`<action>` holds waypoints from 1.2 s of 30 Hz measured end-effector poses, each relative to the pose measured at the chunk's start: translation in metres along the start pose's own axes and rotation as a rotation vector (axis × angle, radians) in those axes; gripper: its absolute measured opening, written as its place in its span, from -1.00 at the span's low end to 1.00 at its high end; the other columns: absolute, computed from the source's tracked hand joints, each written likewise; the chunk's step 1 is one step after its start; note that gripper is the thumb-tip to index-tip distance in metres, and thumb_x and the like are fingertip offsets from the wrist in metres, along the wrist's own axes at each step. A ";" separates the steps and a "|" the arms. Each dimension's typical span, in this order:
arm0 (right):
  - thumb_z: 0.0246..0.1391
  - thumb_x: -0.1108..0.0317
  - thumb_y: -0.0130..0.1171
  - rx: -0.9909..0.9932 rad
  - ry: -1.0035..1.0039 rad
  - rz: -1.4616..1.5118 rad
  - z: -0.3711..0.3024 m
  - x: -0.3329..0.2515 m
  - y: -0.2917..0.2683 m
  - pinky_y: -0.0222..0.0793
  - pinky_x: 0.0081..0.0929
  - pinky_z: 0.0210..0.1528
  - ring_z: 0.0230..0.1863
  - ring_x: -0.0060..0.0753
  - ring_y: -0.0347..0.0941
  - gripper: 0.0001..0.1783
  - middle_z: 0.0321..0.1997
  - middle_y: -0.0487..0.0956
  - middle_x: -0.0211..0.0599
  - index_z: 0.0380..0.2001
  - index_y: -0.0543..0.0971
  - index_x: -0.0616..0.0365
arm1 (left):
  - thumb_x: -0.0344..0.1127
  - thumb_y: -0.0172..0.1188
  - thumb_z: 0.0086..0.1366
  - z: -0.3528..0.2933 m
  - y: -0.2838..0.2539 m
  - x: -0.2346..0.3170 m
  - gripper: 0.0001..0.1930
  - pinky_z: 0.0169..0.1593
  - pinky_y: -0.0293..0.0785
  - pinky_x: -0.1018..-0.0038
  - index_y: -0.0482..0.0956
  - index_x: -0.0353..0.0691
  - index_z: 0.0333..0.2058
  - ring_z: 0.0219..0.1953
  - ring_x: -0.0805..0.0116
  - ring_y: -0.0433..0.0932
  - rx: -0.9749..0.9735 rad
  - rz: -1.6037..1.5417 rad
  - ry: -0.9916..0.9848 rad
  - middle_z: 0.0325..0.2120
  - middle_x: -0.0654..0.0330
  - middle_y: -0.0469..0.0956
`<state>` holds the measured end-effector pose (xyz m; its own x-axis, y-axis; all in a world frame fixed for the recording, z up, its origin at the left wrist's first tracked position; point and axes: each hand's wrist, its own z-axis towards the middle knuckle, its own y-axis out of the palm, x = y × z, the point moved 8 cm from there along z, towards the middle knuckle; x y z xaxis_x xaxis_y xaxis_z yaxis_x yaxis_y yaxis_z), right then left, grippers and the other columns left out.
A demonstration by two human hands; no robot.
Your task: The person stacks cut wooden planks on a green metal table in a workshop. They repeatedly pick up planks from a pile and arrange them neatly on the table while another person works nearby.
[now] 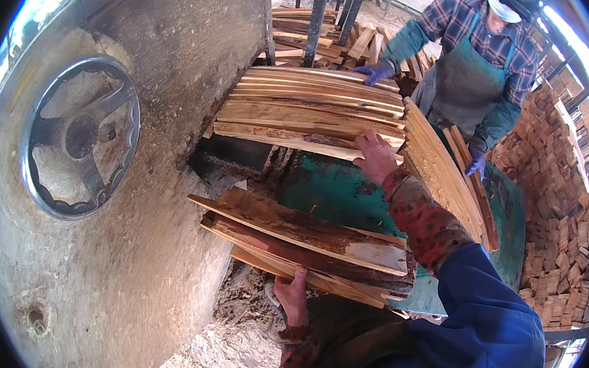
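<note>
My left hand (292, 296) is closed on the near edge of a stack of rough wooden boards (327, 241), its thumb on top. These boards lie slantwise in front of my body, some edged with dark bark. My right hand (377, 157) reaches farther out and rests on the near right end of a second row of boards (302, 110). Its fingers are stretched out and slightly apart against the wood. Between the two stacks shows a green metal table (326, 185), worn and dirty. A wide pale board (440, 168) lies beyond my right forearm.
On the left stands a large metal machine panel (154, 266) with a handwheel (82, 137). Across the table a co-worker in an apron (460, 78) touches boards with purple gloves (377, 71). Cut wood blocks (558, 231) are piled at right. Sawdust (215, 356) covers the floor below.
</note>
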<state>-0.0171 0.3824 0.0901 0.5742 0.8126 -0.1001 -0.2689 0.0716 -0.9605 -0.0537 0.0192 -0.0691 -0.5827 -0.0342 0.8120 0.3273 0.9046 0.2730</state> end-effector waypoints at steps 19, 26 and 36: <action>-0.15 0.49 0.35 -0.065 -0.009 0.468 -0.107 -0.023 -0.059 0.42 -0.19 -0.37 -0.35 0.02 0.46 -0.70 -0.27 0.36 -0.12 -0.33 0.45 0.21 | -0.22 0.41 0.17 -0.003 -0.001 -0.003 -0.45 -0.02 0.42 0.48 0.43 -0.48 0.00 -0.16 0.42 0.49 -0.031 0.059 -0.015 -0.13 0.12 0.55; -0.11 0.51 0.33 -0.159 0.038 0.484 -0.141 -0.020 -0.032 0.43 -0.33 -0.25 -0.27 -0.12 0.47 -0.72 -0.24 0.37 -0.15 -0.33 0.45 0.25 | -0.20 0.40 0.18 -0.009 0.008 0.018 -0.49 -0.06 0.43 0.48 0.46 -0.48 -0.05 -0.20 0.43 0.49 -0.024 0.030 0.049 -0.20 0.14 0.56; 0.03 -0.07 0.29 -0.519 -0.060 0.726 -0.128 -0.034 0.013 0.37 -0.30 0.00 -0.05 -0.05 0.45 -0.39 0.00 0.43 -0.03 -0.07 0.44 0.22 | -0.04 0.35 0.20 -0.005 0.004 0.006 -0.48 -0.38 0.42 0.54 0.48 -0.40 -0.12 -0.42 0.51 0.46 -0.011 0.083 0.052 -0.37 0.24 0.54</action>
<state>0.0586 0.2813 0.0478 0.3532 0.5859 -0.7294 -0.1584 -0.7310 -0.6638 -0.0521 0.0205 -0.0610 -0.5139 0.0189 0.8576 0.3818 0.9003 0.2090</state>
